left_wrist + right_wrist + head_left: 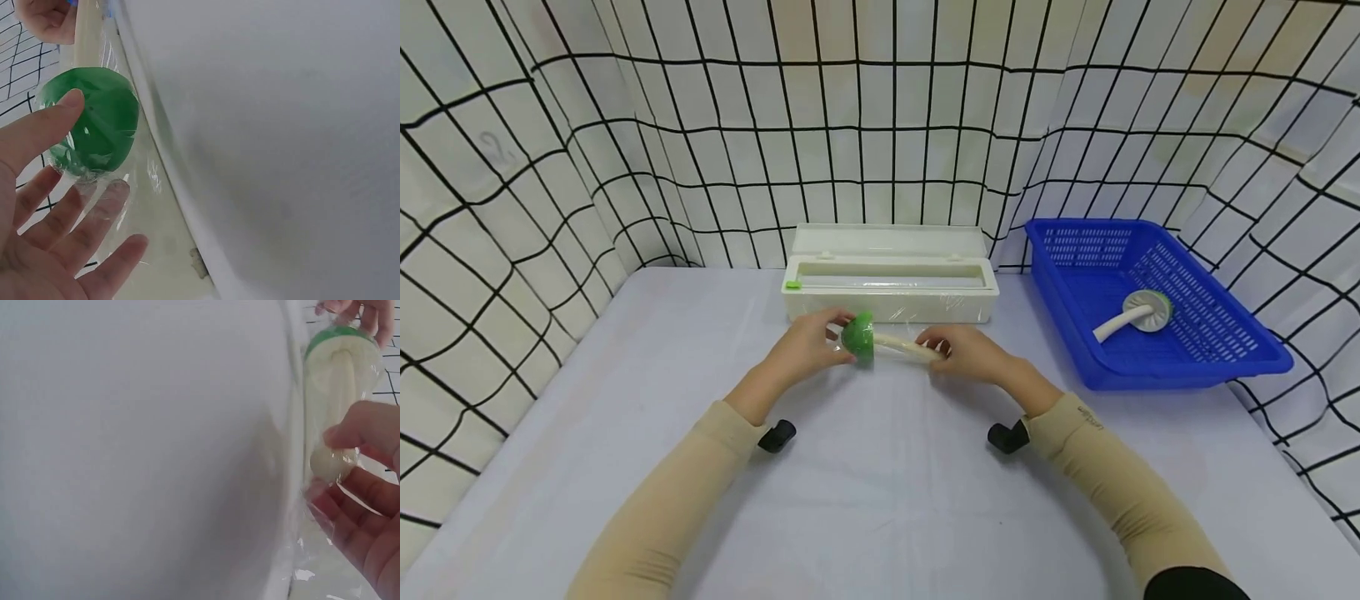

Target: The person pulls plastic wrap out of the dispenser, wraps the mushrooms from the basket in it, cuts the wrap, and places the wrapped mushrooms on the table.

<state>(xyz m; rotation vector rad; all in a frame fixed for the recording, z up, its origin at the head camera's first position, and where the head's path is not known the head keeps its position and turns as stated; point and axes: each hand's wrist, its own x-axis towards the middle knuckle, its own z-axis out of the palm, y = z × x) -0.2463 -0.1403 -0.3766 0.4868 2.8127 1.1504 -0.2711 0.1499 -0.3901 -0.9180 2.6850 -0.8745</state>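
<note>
Fingers on the left hand (808, 343) look spread and fairly straight, thumb laid on the green cap (103, 122) of a mushroom-shaped item (895, 342), other fingertips at the cap's far edge with some clear film (304, 575) over them. Right hand (973, 352) is pinching the free end of the pale stem (342, 387), thumb on one side and fingers on the other. So the item's lying sideways between the two hands, cap toward the left one, film wrapped round it, right in front of a long white box (805, 303). Can't really tell if it's touching the counter (887, 500) or not.

That box sits at the back with its lid (887, 240) up and a little green tab (792, 285) at its left end. Off to the right there's a blue basket (1195, 372) with a second mushroom-shaped piece (1152, 311) in it, pale underside showing, stem pointing down-left. Beige sleeves (658, 492) on both arms, small black gadget (777, 437) by each wrist, and black wire mesh (894, 128) round the back and sides.
</note>
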